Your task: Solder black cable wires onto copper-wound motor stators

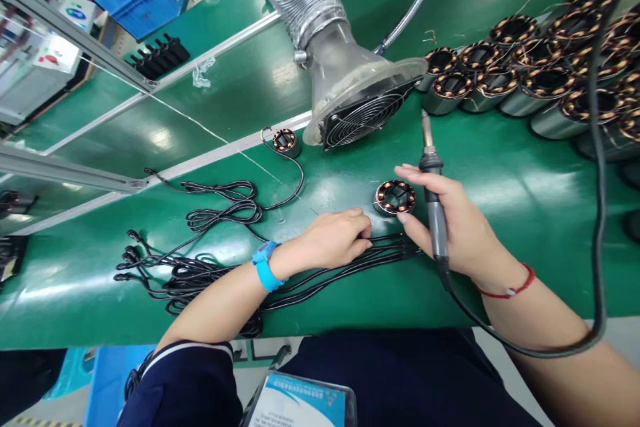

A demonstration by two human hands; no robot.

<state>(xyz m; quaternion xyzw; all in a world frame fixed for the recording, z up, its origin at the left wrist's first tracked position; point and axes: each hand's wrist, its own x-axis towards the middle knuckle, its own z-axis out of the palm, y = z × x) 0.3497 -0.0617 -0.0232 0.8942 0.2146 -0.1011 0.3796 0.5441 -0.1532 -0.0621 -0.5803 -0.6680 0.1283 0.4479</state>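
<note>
In the middle of the bench, a small ring-shaped motor stator with copper windings sits upright. My right hand carries a soldering iron, tip pointing away from me; the thumb and fingertips of this hand reach the stator's right side. My left hand is closed over a black cable just left of and below the stator. More black cables run beneath and beside that hand, their ends bunched near my right thumb. How the left fingertips grip is partly hidden.
A fume extractor hood on a foil duct hangs beyond the stator. Rows of larger stators stand at the right. Another stator with a cable attached sits at the back. The iron's cord loops over my right forearm.
</note>
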